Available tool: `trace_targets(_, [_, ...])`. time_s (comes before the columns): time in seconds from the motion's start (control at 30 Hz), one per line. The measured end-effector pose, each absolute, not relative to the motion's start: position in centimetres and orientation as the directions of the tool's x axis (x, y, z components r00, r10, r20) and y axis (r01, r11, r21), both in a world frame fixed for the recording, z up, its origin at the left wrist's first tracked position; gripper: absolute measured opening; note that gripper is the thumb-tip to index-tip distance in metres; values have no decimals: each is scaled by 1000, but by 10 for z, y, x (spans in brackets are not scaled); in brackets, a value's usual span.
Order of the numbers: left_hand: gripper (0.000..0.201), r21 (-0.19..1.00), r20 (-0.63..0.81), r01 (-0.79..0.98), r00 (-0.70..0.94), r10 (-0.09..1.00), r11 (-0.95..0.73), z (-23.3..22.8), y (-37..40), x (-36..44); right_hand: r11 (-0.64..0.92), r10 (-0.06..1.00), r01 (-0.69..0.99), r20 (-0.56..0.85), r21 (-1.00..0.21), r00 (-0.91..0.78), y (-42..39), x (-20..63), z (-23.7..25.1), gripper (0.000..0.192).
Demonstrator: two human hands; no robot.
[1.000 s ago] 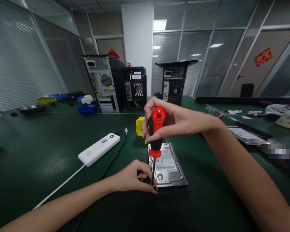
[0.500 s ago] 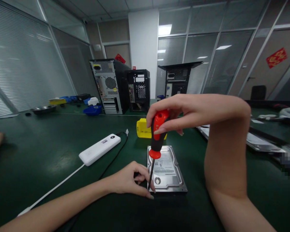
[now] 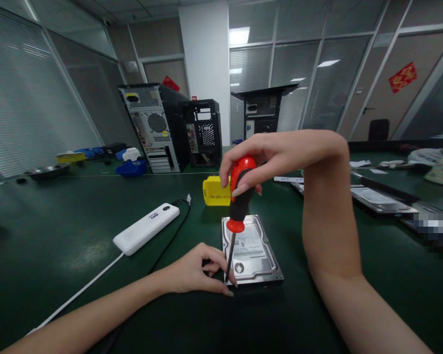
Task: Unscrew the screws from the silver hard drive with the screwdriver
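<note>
Hard drive (image 3: 251, 248) lies flat on the green table (image 3: 59, 231), label side up, just in front of the person and near the table's middle. The right hand (image 3: 269, 157) is closed around the top of a screwdriver (image 3: 238, 206) with a red and black handle, wrist bent sharply so the forearm rises from below. The screwdriver stands nearly upright, tilted a little, and its thin shaft comes down at the drive's near left corner. The left hand (image 3: 199, 270) rests on the table at that same corner, fingers curled and pinched close around the shaft's tip, touching the drive's edge; whether the tip sits in a screw cannot be told.

Behind the drive sits a yellow box (image 3: 214, 191), partly hidden by the screwdriver handle. To the left lies a white power bank (image 3: 146, 228), with a white cable (image 3: 84, 287) running from its near end toward the person and a black cable (image 3: 172, 241) from its far end. Three PC cases (image 3: 158, 128) stand at the far side of the table, and a blue tray (image 3: 131, 168) lies beside them. On the right, well apart from the drive, lie more flat parts (image 3: 376, 196)
</note>
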State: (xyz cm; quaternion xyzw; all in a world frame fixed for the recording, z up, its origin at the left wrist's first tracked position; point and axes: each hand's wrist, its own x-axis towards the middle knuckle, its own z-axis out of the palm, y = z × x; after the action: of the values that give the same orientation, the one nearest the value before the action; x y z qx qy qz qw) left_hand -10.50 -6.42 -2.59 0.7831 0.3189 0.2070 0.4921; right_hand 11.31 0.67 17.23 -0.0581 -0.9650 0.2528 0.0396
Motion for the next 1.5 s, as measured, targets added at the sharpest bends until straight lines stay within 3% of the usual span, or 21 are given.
trace_targets(0.2, [18, 909, -5, 297, 712, 702, -294, -25, -65, -105, 856, 336, 255, 109, -450, -936, -7, 104, 169, 42])
trace_targets(0.27, [18, 910, -6, 294, 712, 702, -291, -24, -65, -105, 857, 353, 252, 155, -449, -923, -12, 103, 170, 39])
trace_targets(0.53, [18, 913, 41, 251, 727, 685, -321, -25, -64, -104, 908, 9, -68, 180, -413, -984, -9, 98, 172, 23])
trace_targets(0.67, [18, 907, 47, 258, 725, 687, -333, -24, -65, -105, 932, -8, -68, 169, -356, -986, -5, 93, 172, 25])
trace_targets(0.83, [19, 908, 55, 248, 726, 686, -336, -25, -64, -106, 926, 56, 3, 131, -377, -990, -8, 99, 174, 28])
trace_targets(1.0, [24, 913, 57, 242, 721, 690, -328, -25, -65, -106, 940, 20, -25, 129, -339, -991, -11, 106, 175, 33])
trace_targets(1.07, [25, 915, 60, 238, 721, 691, -327, -24, -66, -106, 960, 84, 43, 135, -278, -987, -14, 105, 174, 31])
trace_targets(1.17, [23, 912, 45, 251, 723, 690, -323, -23, -67, -105, 932, 341, 312, 152, -182, -928, -20, 99, 172, 42])
trace_targets(1.27, [18, 903, 40, 268, 724, 688, -335, -23, -66, -104, 846, 521, 489, 137, -212, -843, -26, 95, 170, 56])
trace_targets(1.4, [16, 890, 49, 288, 713, 700, -355, -25, -65, -105, 774, 605, 551, 109, -312, -788, -30, 95, 171, 59])
trace_targets(1.5, [16, 888, 46, 291, 712, 701, -355, -26, -65, -105, 786, 594, 545, 116, -291, -796, -29, 97, 172, 45])
